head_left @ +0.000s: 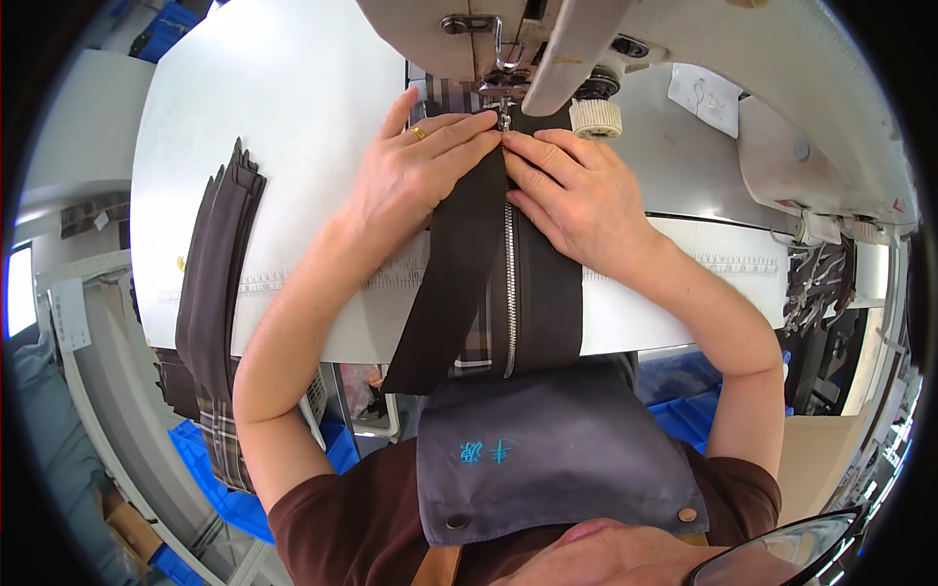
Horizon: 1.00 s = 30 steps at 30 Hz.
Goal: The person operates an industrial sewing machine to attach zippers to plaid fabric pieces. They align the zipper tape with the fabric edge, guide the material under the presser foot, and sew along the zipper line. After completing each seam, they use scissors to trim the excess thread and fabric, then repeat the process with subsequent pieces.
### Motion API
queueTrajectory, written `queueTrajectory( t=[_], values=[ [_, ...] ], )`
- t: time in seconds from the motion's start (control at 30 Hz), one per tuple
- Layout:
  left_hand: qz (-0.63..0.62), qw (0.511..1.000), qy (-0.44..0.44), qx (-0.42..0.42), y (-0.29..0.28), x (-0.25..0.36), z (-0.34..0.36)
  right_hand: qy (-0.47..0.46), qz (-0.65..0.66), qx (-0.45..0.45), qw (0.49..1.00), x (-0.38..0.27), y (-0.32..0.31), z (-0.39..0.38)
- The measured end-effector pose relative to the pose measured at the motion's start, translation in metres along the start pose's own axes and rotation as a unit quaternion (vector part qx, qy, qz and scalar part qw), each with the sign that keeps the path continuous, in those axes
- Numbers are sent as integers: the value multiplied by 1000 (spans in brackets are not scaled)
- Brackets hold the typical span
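My left hand [425, 156] lies on a dark fabric strip [440, 293] with fingers stretched toward the sewing machine's presser foot [505, 115]; a ring is on one finger. My right hand [572, 190] rests on the dark piece [547, 303] beside it, fingers slightly bent and apart, tips by the zipper. The metal zipper [510, 288] runs from beneath my hands toward the table's front edge. Plaid fabric [473, 344] shows under the strip. The needle area is partly hidden by the machine head [469, 39].
The white table [195, 88] has a printed ruler along its front. Stacked dark strips [210, 264] hang over its left side. A white paper [703, 98] sits behind the handwheel-like knob [594, 117]. Fabric scraps [821, 273] lie at right; blue bins [215, 479] are below.
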<state>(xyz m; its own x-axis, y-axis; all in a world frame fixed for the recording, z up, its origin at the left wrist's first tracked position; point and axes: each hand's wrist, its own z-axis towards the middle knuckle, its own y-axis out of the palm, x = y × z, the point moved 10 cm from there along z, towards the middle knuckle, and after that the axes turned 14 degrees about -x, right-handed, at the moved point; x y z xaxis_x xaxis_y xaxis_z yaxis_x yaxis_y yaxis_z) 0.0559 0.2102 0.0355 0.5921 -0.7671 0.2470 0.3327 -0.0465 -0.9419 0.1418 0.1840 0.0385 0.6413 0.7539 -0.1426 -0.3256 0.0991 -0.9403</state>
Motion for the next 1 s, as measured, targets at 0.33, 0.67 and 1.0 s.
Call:
queueTrajectory(
  t=[0.33, 0.67, 1.0],
  values=[
    [34, 999, 1, 15, 0, -7, 0, 8, 8, -2, 1000, 2, 1, -1],
    [-10, 1000, -7, -4, 2, -14, 2, 16, 9, -4, 1000, 3, 0, -1],
    [15, 1000, 3, 12, -2, -8, 2, 14, 13, -5, 1000, 3, -2, -1]
  ],
)
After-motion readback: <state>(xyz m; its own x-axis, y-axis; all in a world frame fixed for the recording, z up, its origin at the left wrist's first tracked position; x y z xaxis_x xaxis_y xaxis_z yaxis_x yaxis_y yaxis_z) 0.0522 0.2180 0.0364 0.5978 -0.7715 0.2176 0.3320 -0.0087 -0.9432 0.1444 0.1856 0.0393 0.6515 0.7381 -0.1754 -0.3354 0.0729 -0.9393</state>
